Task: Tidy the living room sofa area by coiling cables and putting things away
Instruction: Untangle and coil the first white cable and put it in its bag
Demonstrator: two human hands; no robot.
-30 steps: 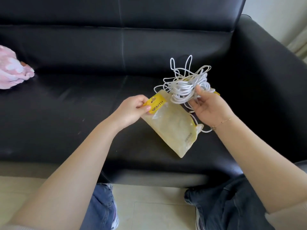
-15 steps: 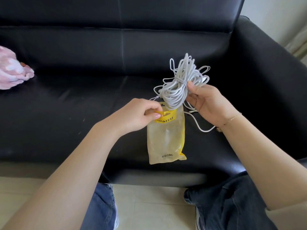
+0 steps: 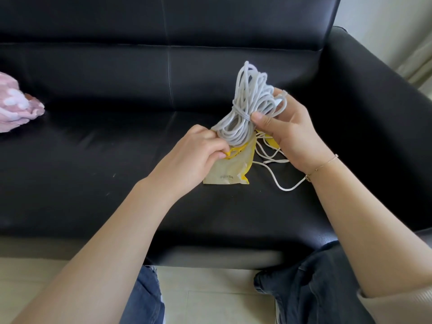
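Observation:
A coiled grey-white cable bundle [image 3: 247, 106], wrapped round its middle, stands upright over the sofa seat. My right hand [image 3: 287, 132] grips it from the right, thumb pressed at the wrap. Its lower loops sit at the mouth of a clear plastic pouch [image 3: 228, 169] with yellow trim. My left hand [image 3: 198, 153] pinches the pouch's yellow top edge at the left. The pouch's bottom rests on the seat. Thin white loose cable ends [image 3: 278, 174] trail below my right hand onto the cushion.
The black leather sofa [image 3: 93, 160] fills the view, its armrest [image 3: 374, 113] rising at the right. A pink patterned cloth [image 3: 14, 108] lies at the far left of the seat. My knees in jeans and pale floor tiles [image 3: 210, 298] show below.
The pouch has swung from tilted to hanging, then come down onto the seat. My right hand has gathered the loose cable into a tight bundle and lowered it to the pouch's mouth.

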